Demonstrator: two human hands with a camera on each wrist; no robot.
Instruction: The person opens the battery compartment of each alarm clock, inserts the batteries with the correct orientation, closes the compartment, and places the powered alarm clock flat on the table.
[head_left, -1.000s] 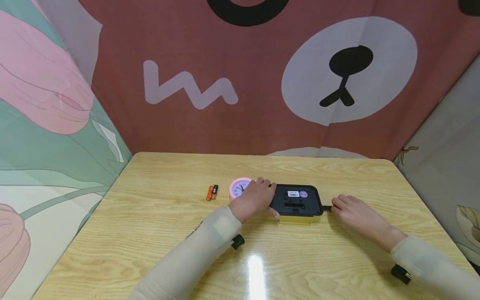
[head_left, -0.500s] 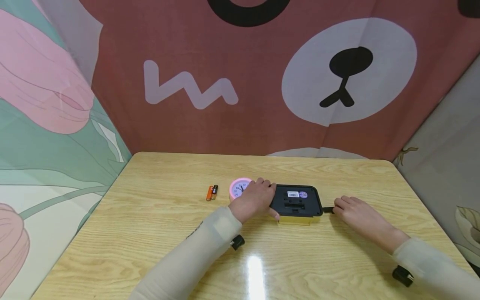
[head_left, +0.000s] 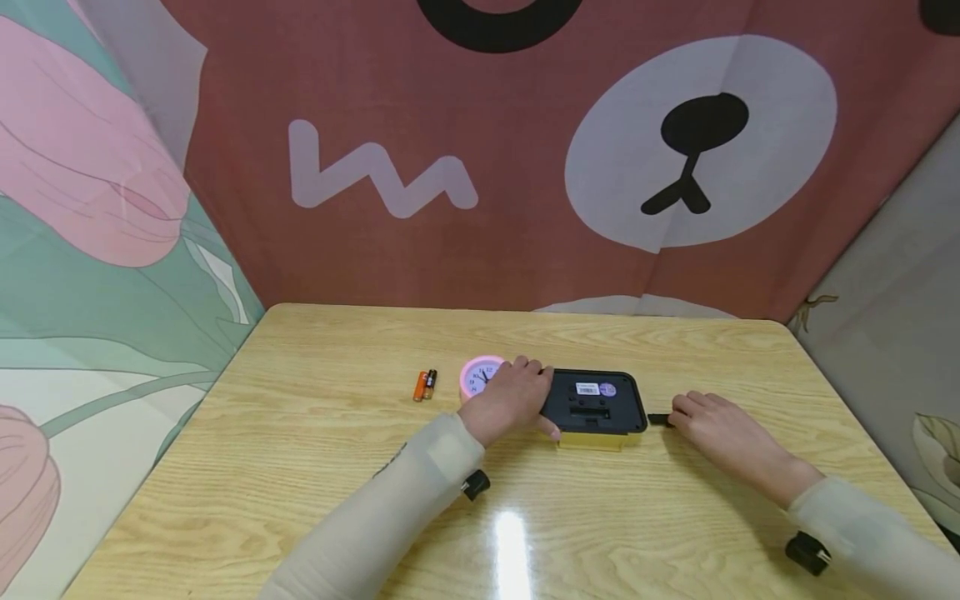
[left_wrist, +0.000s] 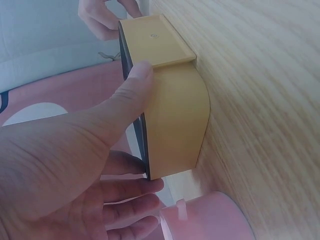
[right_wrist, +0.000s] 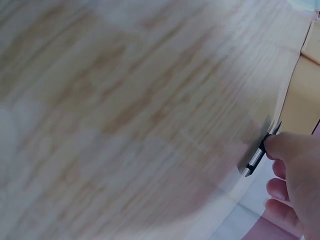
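Note:
A yellow box-shaped device (left_wrist: 180, 110) lies with its black back panel (head_left: 558, 414) facing up. The panel carries a white barcode label (head_left: 587, 388), a round purple sticker (head_left: 607, 390) and a slot. My left hand (head_left: 501, 406) grips the device's left end, thumb on the near side and fingers at the far side. To the right of the device, my right hand (head_left: 723, 437) pinches a small black strip (head_left: 659, 419) between thumb and fingers, just off the device's edge. In the right wrist view this strip (right_wrist: 258, 156) shows a silvery section.
Partly behind my left hand stands a round pink clock (head_left: 471, 377). Left of it, an orange battery (head_left: 420, 387) and a black-and-orange battery (head_left: 430, 383) lie side by side on the wooden table (head_left: 337, 450). Printed cloth (head_left: 360, 267) hangs beyond the back edge.
My right hand has shifted slightly right with the black strip, and a narrow gap now shows between strip and device. The left hand and device stay in place.

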